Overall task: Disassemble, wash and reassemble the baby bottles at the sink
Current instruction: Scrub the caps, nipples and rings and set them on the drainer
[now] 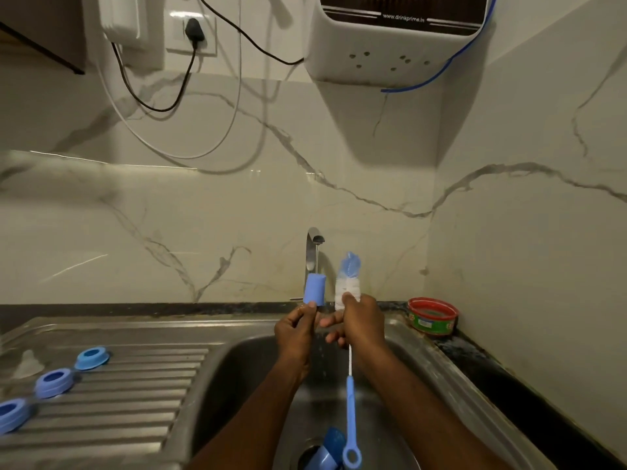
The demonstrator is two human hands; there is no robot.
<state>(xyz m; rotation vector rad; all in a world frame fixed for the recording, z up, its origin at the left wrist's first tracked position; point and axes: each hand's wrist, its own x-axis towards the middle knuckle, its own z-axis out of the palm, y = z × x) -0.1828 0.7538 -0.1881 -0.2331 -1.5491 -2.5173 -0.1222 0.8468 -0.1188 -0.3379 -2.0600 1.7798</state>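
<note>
A red-rimmed tub (432,316) sits right of the tap (312,252), below a wall-mounted water purifier (397,45).

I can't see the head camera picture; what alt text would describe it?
Over a steel sink with its tap running, a person's left hand pinches a small blue plastic cap while the right hand grips a white-bristled bottle brush with a long blue handle. Three blue screw rings lie on the ridged drainboard at left.
</note>
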